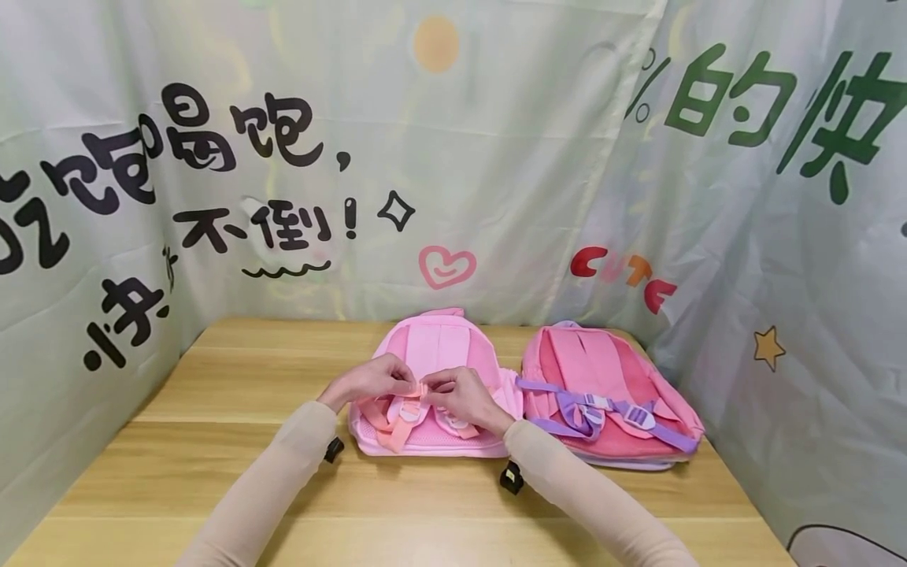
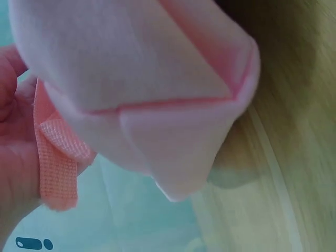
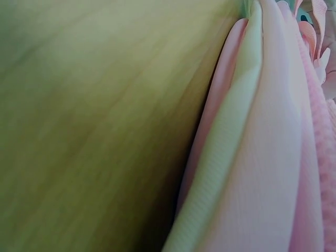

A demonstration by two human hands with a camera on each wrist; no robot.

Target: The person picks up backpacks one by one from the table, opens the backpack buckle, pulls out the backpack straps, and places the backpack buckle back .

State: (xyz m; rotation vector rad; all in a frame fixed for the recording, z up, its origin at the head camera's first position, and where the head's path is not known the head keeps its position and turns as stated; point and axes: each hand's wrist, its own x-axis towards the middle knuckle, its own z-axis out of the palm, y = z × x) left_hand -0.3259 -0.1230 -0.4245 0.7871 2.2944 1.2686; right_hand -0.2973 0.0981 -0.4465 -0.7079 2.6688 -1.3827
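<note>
A light pink backpack (image 1: 439, 346) lies on the table with its strap side up. Above its lower half, my left hand (image 1: 375, 378) and right hand (image 1: 464, 394) meet, both pinching a coral webbing strap (image 1: 420, 388) at their fingertips. Below them sits a pale buckle (image 1: 409, 411), with a loose coral strap end hanging from it. In the left wrist view, coral webbing (image 2: 58, 173) crosses in front of the left hand (image 2: 16, 136), beside pink fabric (image 2: 147, 68). The right wrist view has the backpack's side (image 3: 262, 157); the right fingertips are hidden there.
To the right lies a darker pink backpack (image 1: 588, 354) with purple straps (image 1: 659, 429) and white buckles, close against the first. The wooden table (image 1: 234, 425) meets printed curtains (image 1: 496, 157) at the back and sides. Black wrist devices (image 1: 512, 477) hang under both forearms.
</note>
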